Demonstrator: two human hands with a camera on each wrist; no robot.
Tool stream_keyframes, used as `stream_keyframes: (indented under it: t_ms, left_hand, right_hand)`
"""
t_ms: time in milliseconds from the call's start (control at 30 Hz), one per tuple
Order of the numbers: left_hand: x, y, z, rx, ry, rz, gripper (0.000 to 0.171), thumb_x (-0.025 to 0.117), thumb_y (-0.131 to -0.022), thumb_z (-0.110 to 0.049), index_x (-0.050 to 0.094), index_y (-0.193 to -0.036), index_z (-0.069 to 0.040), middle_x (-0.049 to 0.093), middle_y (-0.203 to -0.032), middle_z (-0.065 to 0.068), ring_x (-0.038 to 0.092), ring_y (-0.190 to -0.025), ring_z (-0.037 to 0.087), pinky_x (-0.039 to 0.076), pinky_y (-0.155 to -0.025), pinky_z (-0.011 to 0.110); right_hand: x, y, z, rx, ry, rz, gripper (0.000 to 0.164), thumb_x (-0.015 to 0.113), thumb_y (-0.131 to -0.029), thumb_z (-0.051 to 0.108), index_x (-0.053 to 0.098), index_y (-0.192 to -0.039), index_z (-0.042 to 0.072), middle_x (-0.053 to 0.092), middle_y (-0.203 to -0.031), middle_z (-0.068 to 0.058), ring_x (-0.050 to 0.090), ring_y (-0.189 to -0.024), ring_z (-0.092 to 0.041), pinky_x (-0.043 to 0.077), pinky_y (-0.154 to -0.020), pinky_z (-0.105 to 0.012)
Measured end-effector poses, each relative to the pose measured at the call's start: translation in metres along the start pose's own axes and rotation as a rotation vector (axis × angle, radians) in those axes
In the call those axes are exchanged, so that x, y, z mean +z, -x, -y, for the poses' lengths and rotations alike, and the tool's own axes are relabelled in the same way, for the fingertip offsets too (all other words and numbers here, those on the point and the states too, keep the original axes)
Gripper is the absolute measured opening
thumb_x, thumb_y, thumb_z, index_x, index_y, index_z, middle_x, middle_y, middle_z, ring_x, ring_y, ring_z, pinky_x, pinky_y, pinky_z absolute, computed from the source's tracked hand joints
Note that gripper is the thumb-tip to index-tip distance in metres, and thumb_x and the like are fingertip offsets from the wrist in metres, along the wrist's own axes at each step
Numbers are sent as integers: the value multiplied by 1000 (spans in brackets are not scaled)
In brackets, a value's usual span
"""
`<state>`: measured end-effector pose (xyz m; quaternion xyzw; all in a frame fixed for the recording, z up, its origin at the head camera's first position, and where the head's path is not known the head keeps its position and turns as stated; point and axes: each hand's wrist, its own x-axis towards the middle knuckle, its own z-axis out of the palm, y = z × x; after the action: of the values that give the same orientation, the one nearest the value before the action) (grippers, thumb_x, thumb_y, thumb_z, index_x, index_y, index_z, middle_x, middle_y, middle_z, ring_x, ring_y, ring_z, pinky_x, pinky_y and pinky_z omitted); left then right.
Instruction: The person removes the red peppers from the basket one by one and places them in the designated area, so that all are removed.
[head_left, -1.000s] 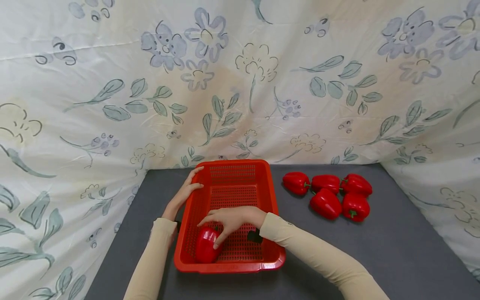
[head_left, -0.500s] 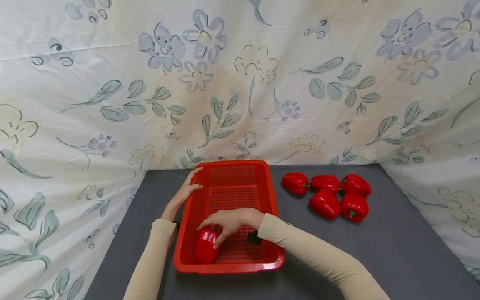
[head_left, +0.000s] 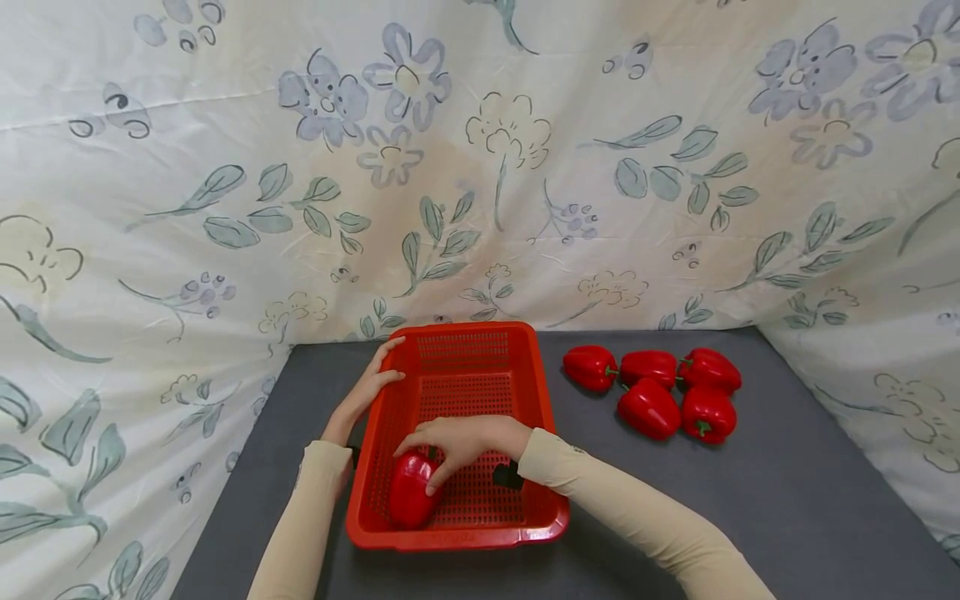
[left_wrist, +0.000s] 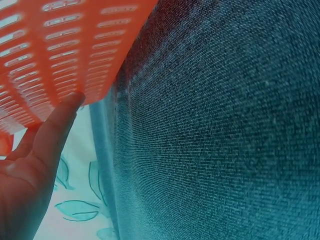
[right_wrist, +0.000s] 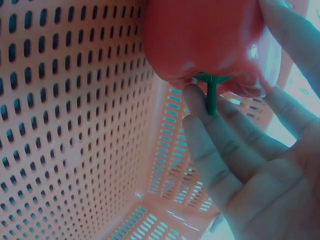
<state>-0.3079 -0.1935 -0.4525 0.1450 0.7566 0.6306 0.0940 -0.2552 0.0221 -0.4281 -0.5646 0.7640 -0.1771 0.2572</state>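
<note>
In the head view a red bell pepper (head_left: 411, 492) lies in the near left corner of an orange-red plastic basket (head_left: 457, 537). My right hand (head_left: 461, 442) holds this pepper, thumb on its near right side and fingers by its stem end. The right wrist view shows its green stem (right_wrist: 212, 95) between the fingers, close to the perforated basket wall. My left hand (head_left: 367, 390) grips the basket's left rim. From the left wrist, a fingertip of the left hand (left_wrist: 47, 145) shows against the outer slotted wall.
Several more red bell peppers (head_left: 650, 408) lie grouped on the dark grey tabletop (head_left: 795, 492), right of the basket. A white floral curtain (head_left: 480, 183) hangs behind the table and along both sides.
</note>
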Motion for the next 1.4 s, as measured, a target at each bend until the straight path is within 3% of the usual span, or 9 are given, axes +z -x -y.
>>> stream_keyframes:
  t_ms: [733, 1400]
  left_hand:
    - [-1, -1, 0, 12, 40, 22, 63, 39, -91, 5, 13, -147, -8, 15, -148, 23, 26, -128, 47, 44, -84, 32]
    - [-1, 0, 1, 22, 2, 4, 62, 39, -91, 6, 15, -147, -7, 14, -149, 21, 25, -129, 46, 38, -90, 38]
  right_hand:
    - [-16, 25, 7, -12, 45, -167, 68, 73, -78, 34, 44, -137, 19, 52, -123, 3, 49, -104, -7, 45, -82, -16]
    - [-31, 61, 10, 13, 37, -345, 69, 71, -77, 43, 43, -137, 26, 51, -123, 10, 49, -107, -4, 47, -85, -23]
